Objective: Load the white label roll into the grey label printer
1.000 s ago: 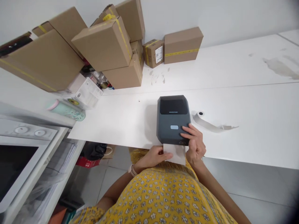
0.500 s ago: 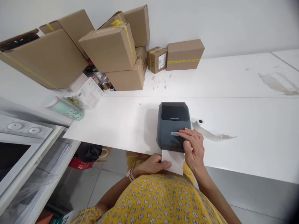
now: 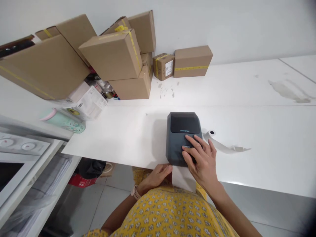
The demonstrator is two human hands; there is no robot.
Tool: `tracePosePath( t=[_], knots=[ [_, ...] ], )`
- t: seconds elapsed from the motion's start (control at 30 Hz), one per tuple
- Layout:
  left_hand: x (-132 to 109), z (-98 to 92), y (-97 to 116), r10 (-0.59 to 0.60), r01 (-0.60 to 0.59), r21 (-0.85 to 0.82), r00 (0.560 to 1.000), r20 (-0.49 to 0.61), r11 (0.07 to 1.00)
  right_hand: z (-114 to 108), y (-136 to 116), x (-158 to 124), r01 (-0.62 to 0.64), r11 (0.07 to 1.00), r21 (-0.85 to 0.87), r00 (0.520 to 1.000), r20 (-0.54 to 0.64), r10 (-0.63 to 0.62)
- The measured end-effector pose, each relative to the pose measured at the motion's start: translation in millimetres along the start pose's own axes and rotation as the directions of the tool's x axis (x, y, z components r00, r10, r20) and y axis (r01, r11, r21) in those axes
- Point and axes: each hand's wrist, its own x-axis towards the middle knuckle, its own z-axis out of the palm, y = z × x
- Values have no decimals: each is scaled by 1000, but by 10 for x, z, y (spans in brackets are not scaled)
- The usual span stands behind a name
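Observation:
A dark grey label printer (image 3: 176,144) with a black window stands at the front edge of the white table. My right hand (image 3: 201,156) lies over its lid, fingers spread, partly covering the small light bar. Blank white paper (image 3: 182,179) hangs from the printer's front, over the table edge. Beside this strip, at the printer's front left corner, is my left hand (image 3: 158,176). Its thumb is off the paper and stretched toward the corner; some of its fingers are hidden underneath. Right of the printer stands a small white paper roll (image 3: 211,133) with a loose tail.
Cardboard boxes (image 3: 111,56) are stacked at the back left, with a small labelled box (image 3: 163,66) and a longer box (image 3: 192,61) beside them. A mint tumbler (image 3: 66,121) lies by a white box (image 3: 91,103). A white appliance with knobs (image 3: 24,148) stands at left.
My left thumb has let go of the paper and moved up to the printer's corner. My right hand has shifted left and spread its fingers over the lid. The view has tilted slightly.

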Motion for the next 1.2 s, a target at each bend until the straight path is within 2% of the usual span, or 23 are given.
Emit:
tracePosePath(
  t=[0.1, 0.17, 0.23, 0.3, 0.33, 0.4, 0.5, 0.53, 0.6, 0.67, 0.73, 0.77, 0.8, 0.83, 0.87, 0.9, 0.93, 0.97, 1.03, 1.07, 1.13, 1.2],
  knots=[
    [11, 39, -56, 12, -13, -48, 1000, -25, 999, -14, 38, -12, -40, 995, 86, 998, 41, 37],
    [1, 70, -122, 22, -31, -69, 991, -132, 997, -18, 58, -125, -106, 973, 207, 994, 59, 96],
    [-21, 88, -175, 34, -63, -85, 951, -307, 994, -14, 59, -314, -231, 914, 334, 972, 44, 229],
    [-45, 91, -179, 69, -115, -74, 885, -461, 991, -6, 47, -530, -385, 821, 421, 912, 40, 408],
    [-54, 90, -159, 96, -141, -53, 862, -497, 989, -3, 40, -627, -450, 773, 446, 876, 52, 480],
    [-53, 95, -88, 162, -180, 9, 864, -477, 984, -2, 34, -763, -528, 710, 466, 826, 90, 556],
    [0, 137, 16, 234, -217, 86, 902, -363, 972, -7, 30, -793, -547, 690, 474, 819, 132, 559],
    [27, 156, 33, 249, -228, 103, 905, -345, 968, -8, 21, -766, -535, 699, 475, 828, 133, 545],
    [76, 187, 33, 275, -244, 131, 898, -344, 961, -1, -25, -683, -449, 769, 454, 888, 128, 443],
    [108, 198, 12, 316, -271, 174, 879, -356, 947, 20, -113, -588, -248, 864, 439, 968, 151, 201],
    [118, 196, 2, 396, -331, 230, 847, -354, 915, 44, -219, -503, -15, 877, 481, 984, 163, -73],
    [116, 197, 7, 444, -370, 263, 829, -341, 891, 50, -264, -466, 67, 853, 517, 979, 129, -155],
    [111, 203, 19, 491, -408, 291, 808, -325, 865, 46, -297, -434, 119, 829, 546, 982, 59, -180],
    [104, 213, 36, 529, -441, 312, 791, -309, 842, 33, -313, -405, 142, 819, 556, 989, -36, -146],
    [97, 228, 54, 555, -466, 320, 777, -297, 825, 9, -313, -380, 118, 827, 549, 990, -131, -54],
    [91, 245, 72, 565, -481, 314, 772, -290, 819, -21, -296, -360, 45, 842, 538, 975, -207, 81],
    [86, 261, 85, 562, -488, 291, 774, -291, 823, -54, -267, -344, -71, 845, 530, 940, -248, 234],
    [83, 274, 92, 547, -487, 257, 783, -296, 835, -85, -230, -335, -215, 821, 529, 890, -240, 387],
    [79, 288, 87, 496, -464, 176, 814, -302, 868, -122, -151, -343, -486, 690, 537, 773, -105, 626],
    [80, 291, 74, 464, -446, 131, 830, -310, 886, -123, -115, -363, -575, 614, 541, 726, -8, 688],
    [88, 297, 35, 391, -406, 32, 854, -343, 914, -93, -58, -427, -669, 508, 542, 674, 155, 723],
    [109, 315, -10, 321, -381, -87, 864, -388, 920, -34, -19, -503, -698, 467, 543, 659, 231, 716]
  ],
)
